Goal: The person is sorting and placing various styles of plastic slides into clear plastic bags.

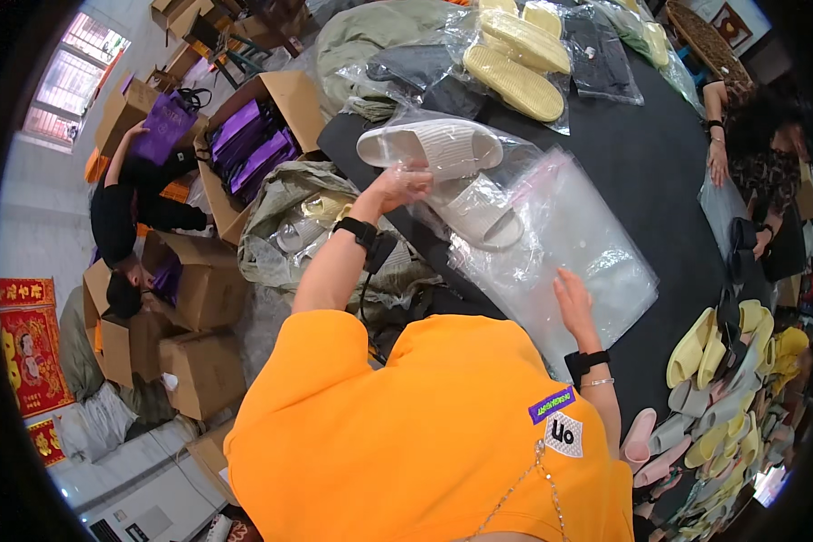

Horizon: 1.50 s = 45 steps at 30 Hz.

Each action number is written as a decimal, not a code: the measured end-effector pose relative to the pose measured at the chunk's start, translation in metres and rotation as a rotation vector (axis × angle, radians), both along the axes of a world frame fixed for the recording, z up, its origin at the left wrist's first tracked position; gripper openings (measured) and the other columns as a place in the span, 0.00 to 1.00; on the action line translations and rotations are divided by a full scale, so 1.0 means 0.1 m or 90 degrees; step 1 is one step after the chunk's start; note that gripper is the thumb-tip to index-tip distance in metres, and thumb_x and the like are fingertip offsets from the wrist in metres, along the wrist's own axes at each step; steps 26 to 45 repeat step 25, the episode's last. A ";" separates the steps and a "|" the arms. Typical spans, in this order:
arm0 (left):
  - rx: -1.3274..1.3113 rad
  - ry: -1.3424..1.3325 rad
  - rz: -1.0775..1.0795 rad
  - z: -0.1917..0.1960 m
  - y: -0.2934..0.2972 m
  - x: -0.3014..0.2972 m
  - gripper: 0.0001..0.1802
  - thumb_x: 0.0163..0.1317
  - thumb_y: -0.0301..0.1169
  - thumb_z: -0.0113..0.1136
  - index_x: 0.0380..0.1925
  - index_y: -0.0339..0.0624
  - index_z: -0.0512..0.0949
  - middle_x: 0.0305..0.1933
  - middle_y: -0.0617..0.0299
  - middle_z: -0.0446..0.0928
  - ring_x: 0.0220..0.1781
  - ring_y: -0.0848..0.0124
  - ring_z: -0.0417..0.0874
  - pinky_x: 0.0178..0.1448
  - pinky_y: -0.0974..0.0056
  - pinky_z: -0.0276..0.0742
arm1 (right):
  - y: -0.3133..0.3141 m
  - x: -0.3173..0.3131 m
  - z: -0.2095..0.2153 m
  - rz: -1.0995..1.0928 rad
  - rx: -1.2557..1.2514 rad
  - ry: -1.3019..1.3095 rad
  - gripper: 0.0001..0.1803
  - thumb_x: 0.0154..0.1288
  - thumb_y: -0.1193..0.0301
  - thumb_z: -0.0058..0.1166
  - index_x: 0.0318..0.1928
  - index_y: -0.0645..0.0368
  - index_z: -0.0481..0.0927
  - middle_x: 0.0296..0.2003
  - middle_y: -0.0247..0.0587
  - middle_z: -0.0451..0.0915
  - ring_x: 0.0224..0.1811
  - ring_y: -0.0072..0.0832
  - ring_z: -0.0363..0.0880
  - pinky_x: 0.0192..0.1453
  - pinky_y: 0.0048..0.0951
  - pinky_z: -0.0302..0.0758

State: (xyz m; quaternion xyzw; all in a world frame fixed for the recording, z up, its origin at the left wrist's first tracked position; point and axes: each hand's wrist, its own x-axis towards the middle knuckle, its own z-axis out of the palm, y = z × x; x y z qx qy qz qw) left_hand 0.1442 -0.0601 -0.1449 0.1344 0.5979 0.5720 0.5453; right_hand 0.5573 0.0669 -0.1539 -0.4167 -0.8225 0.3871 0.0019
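My left hand (405, 185) is closed on the near edge of a pair of light grey slide slippers (465, 149) in a clear plastic bag. One slipper lies beyond the other, their ribbed straps facing up through the film. Beside them, a stack of flat clear plastic bags (596, 244) with a pinkish edge strip rests on the black-covered table (619, 135). My right hand (574, 303) is over the stack's near side, its fingers extended and nothing visible in them. Both my wrists wear black bands.
Bagged yellow slippers (515, 90) lie at the table's far side. An open sack (271, 203) of bagged slippers stands left of the table, near a carton of purple bags (253, 149). Loose slippers (723, 425) crowd the right. One person bends over cartons at left; another handles a dark slipper at right.
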 end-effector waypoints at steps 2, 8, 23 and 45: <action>0.003 0.130 -0.074 0.27 -0.01 0.12 0.21 0.51 0.29 0.63 0.45 0.37 0.70 0.33 0.61 0.74 0.30 0.72 0.76 0.32 0.68 0.74 | 0.01 -0.09 0.00 0.003 -0.044 0.049 0.26 0.65 0.55 0.40 0.59 0.56 0.65 0.60 0.47 0.64 0.64 0.43 0.57 0.66 0.44 0.48; 0.128 0.515 -0.241 -0.45 0.29 -0.08 0.22 0.50 0.33 0.59 0.45 0.37 0.74 0.38 0.58 0.79 0.36 0.67 0.78 0.41 0.61 0.75 | -0.06 -0.47 0.35 -0.068 -0.259 0.195 0.35 0.67 0.61 0.41 0.67 0.58 0.42 0.59 0.59 0.61 0.60 0.39 0.62 0.63 0.33 0.57; -0.031 0.447 -0.256 -0.09 0.32 0.78 0.26 0.40 0.33 0.64 0.42 0.30 0.75 0.40 0.46 0.78 0.44 0.59 0.78 0.47 0.60 0.73 | 0.34 -0.83 -0.20 -0.155 -0.461 0.180 0.38 0.60 0.64 0.53 0.67 0.48 0.48 0.43 0.40 0.71 0.41 0.26 0.68 0.41 0.31 0.68; -0.021 0.443 -0.239 -0.14 0.37 0.81 0.27 0.40 0.33 0.64 0.43 0.30 0.74 0.41 0.45 0.78 0.46 0.59 0.78 0.48 0.60 0.72 | 0.39 -0.83 -0.27 -0.139 -0.458 0.188 0.39 0.60 0.65 0.54 0.67 0.47 0.47 0.46 0.41 0.69 0.43 0.28 0.69 0.42 0.31 0.68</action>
